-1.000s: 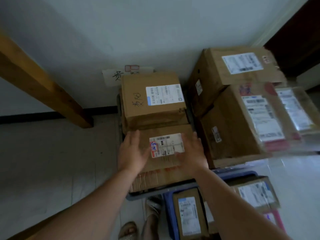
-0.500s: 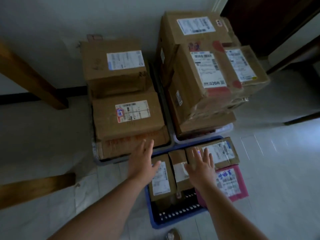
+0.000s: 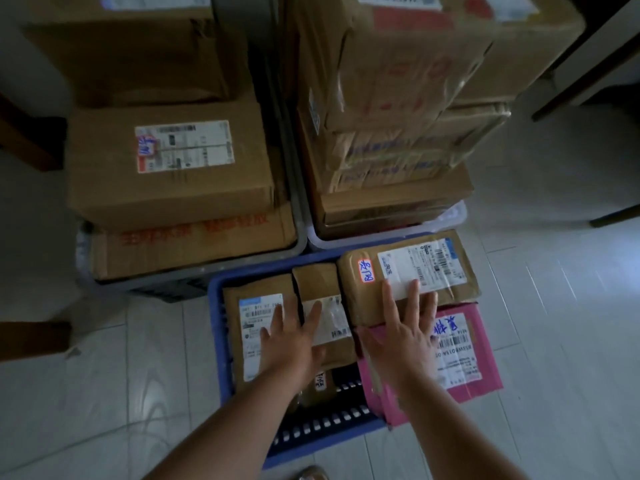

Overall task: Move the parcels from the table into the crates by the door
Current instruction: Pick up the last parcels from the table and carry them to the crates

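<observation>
A blue crate [image 3: 216, 341] on the floor holds several small parcels. My left hand [image 3: 294, 344] is spread flat over a brown parcel with a white label [image 3: 252, 317] and a narrow taped parcel [image 3: 318, 282] beside it. My right hand [image 3: 401, 337] lies with straight fingers across a brown parcel [image 3: 415, 268] and a pink parcel [image 3: 464, 348]. Neither hand grips anything. Behind stands a grey crate [image 3: 298, 244] stacked with large cardboard boxes [image 3: 173, 164], and a white crate [image 3: 457, 216] carries a taller stack [image 3: 398, 81].
Pale floor tiles [image 3: 554, 306] lie open to the right and left of the crates. Dark wooden furniture legs [image 3: 588, 77] stand at the upper right. Brown wood [image 3: 31, 337] shows at the left edge. A sandalled foot [image 3: 311, 474] peeks at the bottom.
My hands left the large box in the grey crate and came down onto the small parcels in the blue crate. The view has tilted down and closer.
</observation>
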`<action>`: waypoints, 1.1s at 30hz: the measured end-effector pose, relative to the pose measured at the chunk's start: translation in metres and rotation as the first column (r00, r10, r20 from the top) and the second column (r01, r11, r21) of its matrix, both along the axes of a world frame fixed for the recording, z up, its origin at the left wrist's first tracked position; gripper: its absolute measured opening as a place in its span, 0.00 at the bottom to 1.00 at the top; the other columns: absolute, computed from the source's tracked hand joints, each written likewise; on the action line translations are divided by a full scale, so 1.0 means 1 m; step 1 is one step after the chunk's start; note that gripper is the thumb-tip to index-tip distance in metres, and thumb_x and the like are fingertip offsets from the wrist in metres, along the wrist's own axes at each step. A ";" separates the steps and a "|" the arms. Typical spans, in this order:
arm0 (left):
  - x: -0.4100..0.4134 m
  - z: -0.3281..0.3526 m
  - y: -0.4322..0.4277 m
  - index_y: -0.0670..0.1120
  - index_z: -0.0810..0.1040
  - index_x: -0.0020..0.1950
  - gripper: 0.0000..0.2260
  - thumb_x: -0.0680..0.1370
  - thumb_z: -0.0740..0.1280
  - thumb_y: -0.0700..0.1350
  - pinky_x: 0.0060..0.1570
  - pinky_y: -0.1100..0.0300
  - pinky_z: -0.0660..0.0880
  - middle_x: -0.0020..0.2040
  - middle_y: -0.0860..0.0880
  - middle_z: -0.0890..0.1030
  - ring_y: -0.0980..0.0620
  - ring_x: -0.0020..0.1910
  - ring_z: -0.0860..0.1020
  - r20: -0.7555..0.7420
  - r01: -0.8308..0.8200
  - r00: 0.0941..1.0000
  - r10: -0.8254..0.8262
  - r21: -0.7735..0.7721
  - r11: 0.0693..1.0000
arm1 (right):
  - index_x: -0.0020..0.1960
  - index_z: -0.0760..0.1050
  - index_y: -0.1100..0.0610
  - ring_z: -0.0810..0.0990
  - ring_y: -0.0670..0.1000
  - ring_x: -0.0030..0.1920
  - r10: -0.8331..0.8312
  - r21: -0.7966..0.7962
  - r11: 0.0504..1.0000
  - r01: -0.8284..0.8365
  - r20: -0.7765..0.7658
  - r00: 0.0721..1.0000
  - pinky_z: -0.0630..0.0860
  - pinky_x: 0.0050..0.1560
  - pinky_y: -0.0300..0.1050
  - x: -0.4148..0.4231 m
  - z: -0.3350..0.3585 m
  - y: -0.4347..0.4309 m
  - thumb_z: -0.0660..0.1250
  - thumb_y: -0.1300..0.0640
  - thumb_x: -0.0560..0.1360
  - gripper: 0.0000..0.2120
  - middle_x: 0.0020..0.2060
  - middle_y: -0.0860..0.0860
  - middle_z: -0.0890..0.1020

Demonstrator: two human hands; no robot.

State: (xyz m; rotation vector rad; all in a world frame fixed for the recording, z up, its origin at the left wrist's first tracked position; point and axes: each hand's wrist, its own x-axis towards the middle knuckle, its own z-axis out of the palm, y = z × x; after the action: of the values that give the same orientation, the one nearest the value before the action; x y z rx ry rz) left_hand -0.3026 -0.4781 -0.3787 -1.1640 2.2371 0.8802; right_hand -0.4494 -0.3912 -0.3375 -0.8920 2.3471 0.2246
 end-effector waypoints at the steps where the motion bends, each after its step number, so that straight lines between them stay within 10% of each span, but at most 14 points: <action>1: -0.002 -0.011 0.002 0.58 0.38 0.76 0.35 0.79 0.60 0.54 0.72 0.40 0.49 0.77 0.46 0.35 0.41 0.75 0.37 0.026 0.020 0.999 -0.021 0.024 1.000 | 0.61 0.15 0.34 0.15 0.56 0.62 0.006 -0.025 1.000 -0.006 -0.017 1.000 0.48 0.69 0.71 0.001 -0.007 0.003 0.52 0.33 0.75 0.42 0.61 0.45 0.13; 8: -0.001 -0.046 0.010 0.61 0.37 0.75 0.32 0.80 0.57 0.56 0.70 0.37 0.46 0.75 0.52 0.30 0.44 0.72 0.29 0.001 0.025 1.000 -0.025 0.066 0.998 | 0.61 0.15 0.33 0.12 0.55 0.60 0.034 -0.082 0.996 -0.039 -0.055 0.998 0.45 0.67 0.73 0.000 -0.026 0.008 0.53 0.34 0.76 0.42 0.61 0.44 0.14; 13: -0.009 0.007 -0.014 0.59 0.48 0.77 0.30 0.79 0.61 0.54 0.72 0.42 0.54 0.78 0.49 0.40 0.44 0.76 0.42 -0.028 -0.060 0.997 0.065 0.151 0.987 | 0.61 0.18 0.31 0.20 0.55 0.65 0.000 0.017 1.000 -0.001 0.061 0.998 0.52 0.68 0.73 -0.003 0.010 -0.002 0.53 0.31 0.74 0.41 0.64 0.46 0.18; 19: -0.013 0.126 -0.055 0.50 0.56 0.76 0.26 0.80 0.61 0.50 0.71 0.52 0.59 0.76 0.47 0.56 0.47 0.74 0.56 -0.365 -0.375 0.863 0.349 -0.001 0.927 | 0.77 0.50 0.46 0.39 0.53 0.77 -0.239 -0.349 0.904 0.248 0.068 0.969 0.52 0.75 0.59 0.006 0.109 -0.032 0.57 0.40 0.78 0.32 0.77 0.49 0.40; 26: -0.079 0.268 -0.131 0.47 0.57 0.76 0.27 0.79 0.61 0.51 0.67 0.52 0.66 0.72 0.44 0.64 0.46 0.70 0.64 -0.697 -0.548 0.645 0.313 -0.136 0.826 | 0.73 0.62 0.51 0.48 0.55 0.76 -0.195 -0.629 0.770 0.107 -0.072 0.978 0.59 0.72 0.55 -0.061 0.243 -0.105 0.61 0.50 0.79 0.24 0.77 0.55 0.51; 33: -0.146 0.300 -0.189 0.58 0.49 0.77 0.30 0.78 0.54 0.64 0.71 0.41 0.48 0.78 0.46 0.45 0.42 0.76 0.44 -0.430 -0.341 0.888 0.161 -0.384 0.858 | 0.77 0.47 0.42 0.38 0.55 0.76 -0.033 -0.499 0.866 -0.031 -0.118 0.992 0.47 0.73 0.61 -0.134 0.282 -0.190 0.54 0.39 0.78 0.31 0.78 0.52 0.41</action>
State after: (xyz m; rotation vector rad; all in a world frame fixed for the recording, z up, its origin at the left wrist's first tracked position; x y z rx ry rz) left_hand -0.4484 -0.6674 -0.0783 -1.6535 2.7545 0.7557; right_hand -0.5832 -0.5808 -0.0552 -1.1418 2.5686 -0.3649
